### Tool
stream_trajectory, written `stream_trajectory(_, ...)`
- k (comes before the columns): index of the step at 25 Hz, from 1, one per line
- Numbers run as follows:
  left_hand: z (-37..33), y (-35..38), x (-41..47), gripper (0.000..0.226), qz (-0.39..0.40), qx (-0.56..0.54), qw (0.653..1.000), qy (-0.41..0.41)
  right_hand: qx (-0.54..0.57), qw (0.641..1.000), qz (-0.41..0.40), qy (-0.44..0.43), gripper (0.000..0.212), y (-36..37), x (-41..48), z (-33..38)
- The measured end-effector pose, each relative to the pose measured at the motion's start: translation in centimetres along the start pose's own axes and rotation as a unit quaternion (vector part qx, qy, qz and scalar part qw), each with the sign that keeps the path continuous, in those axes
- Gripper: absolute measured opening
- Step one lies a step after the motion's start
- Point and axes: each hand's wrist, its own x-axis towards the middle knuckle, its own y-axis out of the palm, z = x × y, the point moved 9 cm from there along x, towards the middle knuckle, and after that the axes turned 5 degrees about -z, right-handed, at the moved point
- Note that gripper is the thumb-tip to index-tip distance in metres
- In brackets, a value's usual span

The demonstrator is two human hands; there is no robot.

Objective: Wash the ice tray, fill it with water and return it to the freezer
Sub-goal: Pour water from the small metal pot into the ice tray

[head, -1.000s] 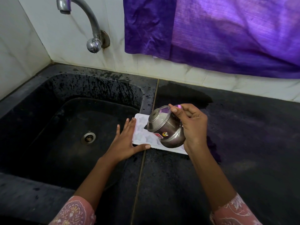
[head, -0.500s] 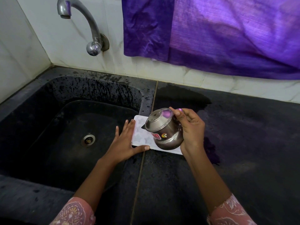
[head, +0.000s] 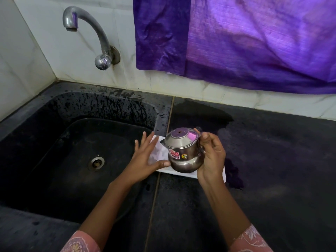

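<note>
Ice tray (head: 159, 154), white, lies flat on the black stone counter (head: 272, 160) just right of the sink (head: 54, 110), its left end close to the sink's right rim and its long near edge facing the person. Most of it is hidden under the hands. Left hand (head: 143, 160) rests flat on the tray's left end, fingers straight and spread, thumb stretched along the near edge. Right hand (head: 211, 160) grips a small steel kettle (head: 183, 153) by its handle side, fingers curled, and holds it above the tray's middle, close to upright, lid on, short spout pointing left, two stickers facing the camera. Left thumb tip sits just beside the kettle's base; whether they touch I cannot tell. Behind the sink a curved tap (head: 94, 31) comes out of the tiled wall, and a purple cloth (head: 245, 42) hangs over the counter's back edge
</note>
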Motion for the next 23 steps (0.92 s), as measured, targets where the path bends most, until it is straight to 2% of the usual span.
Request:
stream_trajectory(3, -2.6, 0.8, 0.3, 0.081, 0.011, -0.108, 0.994, 0.01, 0.033, 0.999, 0.002, -0.025, 0.032, -0.1, 0.5, 0.1)
stream_trajectory(6, -4.2, 1.4, 1.3, 0.049, 0.005, -0.162, 0.987, -0.014, 0.035, 0.999, 0.0, -0.037, 0.03, -0.1, 1.2, 0.2)
stream_trajectory(7, -4.4, 1.4, 1.7, 0.045, -0.001, -0.183, 0.983, -0.022, 0.027, 0.999, 0.001, -0.04, 0.028, -0.1, 1.5, 0.2)
stream_trajectory(10, -4.6, 1.5, 3.2, 0.051, -0.02, -0.21, 0.977, -0.019, -0.015, 0.999, -0.011, -0.049, 0.027, -0.1, 2.5, 0.7)
stream_trajectory(16, -4.7, 1.7, 6.7, 0.043, -0.041, -0.206, 0.977, -0.029, -0.084, 0.988, -0.125, -0.025, 0.025, -1.1, 5.0, 0.6)
stream_trajectory(23, -3.3, 3.3, 10.3, 0.061, -0.026, -0.235, 0.97, -0.059, -0.106, 0.986, -0.126, -0.003, 0.034, -1.1, 8.1, -0.4)
